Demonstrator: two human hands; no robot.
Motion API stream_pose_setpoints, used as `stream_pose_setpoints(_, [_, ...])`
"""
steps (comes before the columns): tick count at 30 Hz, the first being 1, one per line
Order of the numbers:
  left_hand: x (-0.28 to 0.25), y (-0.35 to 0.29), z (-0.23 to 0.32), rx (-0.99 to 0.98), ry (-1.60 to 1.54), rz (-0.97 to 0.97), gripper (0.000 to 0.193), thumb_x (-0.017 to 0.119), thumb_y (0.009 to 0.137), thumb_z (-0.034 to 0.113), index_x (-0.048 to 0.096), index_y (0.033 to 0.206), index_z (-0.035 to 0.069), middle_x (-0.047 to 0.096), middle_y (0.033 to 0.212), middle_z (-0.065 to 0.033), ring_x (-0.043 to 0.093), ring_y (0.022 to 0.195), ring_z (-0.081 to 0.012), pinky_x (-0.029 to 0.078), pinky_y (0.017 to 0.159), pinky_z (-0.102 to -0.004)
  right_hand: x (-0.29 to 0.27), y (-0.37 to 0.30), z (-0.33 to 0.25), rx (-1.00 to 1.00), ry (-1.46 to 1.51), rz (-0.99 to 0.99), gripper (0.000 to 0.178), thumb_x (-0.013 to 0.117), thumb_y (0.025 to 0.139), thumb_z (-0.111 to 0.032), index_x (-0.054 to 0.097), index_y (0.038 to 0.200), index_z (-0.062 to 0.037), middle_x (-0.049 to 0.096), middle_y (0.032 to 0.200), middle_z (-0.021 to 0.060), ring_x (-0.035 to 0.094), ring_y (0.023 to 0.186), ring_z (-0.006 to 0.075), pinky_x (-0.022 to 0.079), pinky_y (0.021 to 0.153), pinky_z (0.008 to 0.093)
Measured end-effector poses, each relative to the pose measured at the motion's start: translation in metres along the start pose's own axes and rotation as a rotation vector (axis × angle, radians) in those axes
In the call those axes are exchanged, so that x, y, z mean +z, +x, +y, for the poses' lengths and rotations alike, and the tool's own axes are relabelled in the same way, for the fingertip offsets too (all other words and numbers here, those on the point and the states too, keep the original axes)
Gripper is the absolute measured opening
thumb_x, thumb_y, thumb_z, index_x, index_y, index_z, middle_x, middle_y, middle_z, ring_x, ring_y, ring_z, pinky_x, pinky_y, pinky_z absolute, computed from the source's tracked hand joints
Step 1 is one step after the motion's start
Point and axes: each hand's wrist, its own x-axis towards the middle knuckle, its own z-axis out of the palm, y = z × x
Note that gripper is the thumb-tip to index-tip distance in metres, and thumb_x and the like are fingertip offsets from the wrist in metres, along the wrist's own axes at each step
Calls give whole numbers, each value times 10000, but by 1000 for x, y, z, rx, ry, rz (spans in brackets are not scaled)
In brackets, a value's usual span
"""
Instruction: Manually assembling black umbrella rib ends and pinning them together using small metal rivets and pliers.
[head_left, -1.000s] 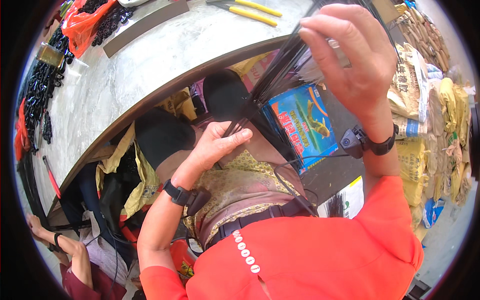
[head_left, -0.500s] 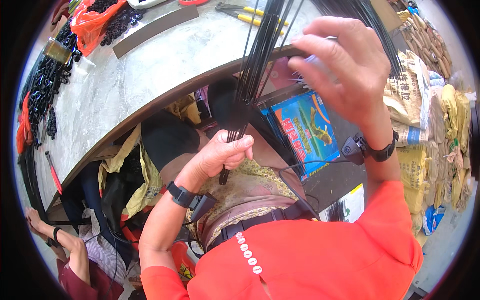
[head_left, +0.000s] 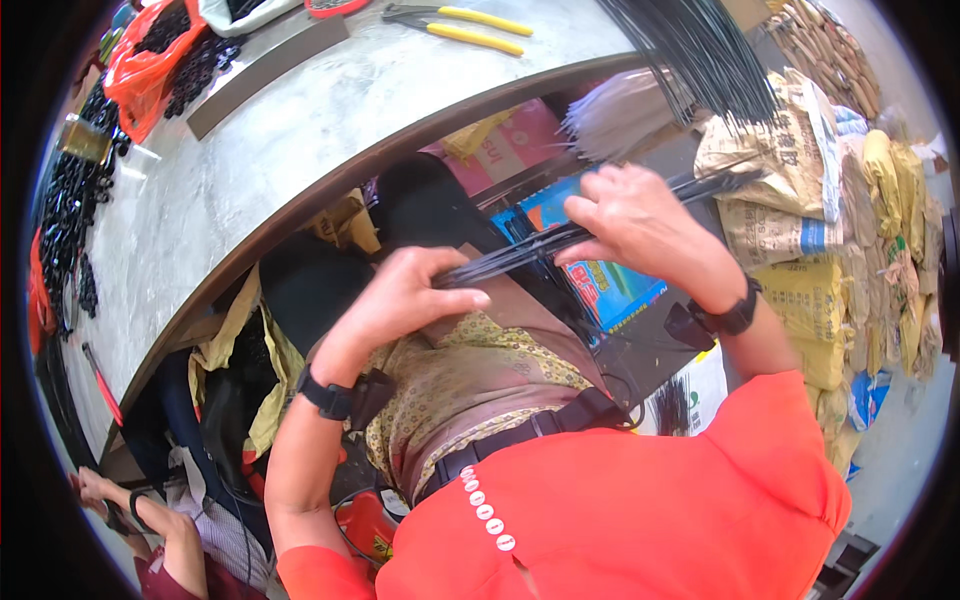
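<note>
The bundle of thin black strips (head_left: 560,245) lies almost level in front of the person's body, just below the curved edge of the grey table (head_left: 300,130). Its left end is hidden inside the left hand (head_left: 400,300), and I cannot tell how far it goes under the palm. The middle part is covered by the right hand (head_left: 635,225), so how many strips it contains is hard to make out. Its right end sticks out past the right hand and is blurred. A second fan of black strips (head_left: 700,50) rises at the top edge of the view, to the right of the table, and it is cut off there; I cannot tell where it begins.

The left hand is closed around the left end of the bundle, with the fingers (head_left: 455,295) pressed together over it. The right hand pinches the bundle from above, its fingers curled down on the strips.

Half a second before, the bundle stood nearly upright, the right hand was high near the table edge and the left hand held the lower end. Now the bundle is turned to almost flat, the right hand has come lower and the left hand has moved closer to it.

The yellow-handled pliers (head_left: 470,25) lie on the table's far side. The blue package (head_left: 600,280) lies under the table edge, partly hidden behind the bundle.
</note>
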Motion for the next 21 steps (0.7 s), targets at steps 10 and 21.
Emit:
stream_pose_setpoints(10, [-31,18,-7,28,105,474,352,735,861,140,666,1182,14,705,1015,-98,644,884,-135,508,832,-287,207,-134,51,722,776,119,633,578,911,-592,653,851,33,625,783,268,623,788,432,453,698,499])
stream_pose_setpoints(21, [-11,28,-20,-259,44,329,283,712,892,92,674,1166,33,682,963,-9,629,893,-89,493,841,-268,292,-150,6,1066,690,-103,735,578,871,-654,616,1120,37,677,999,255,646,949,417,490,841,502])
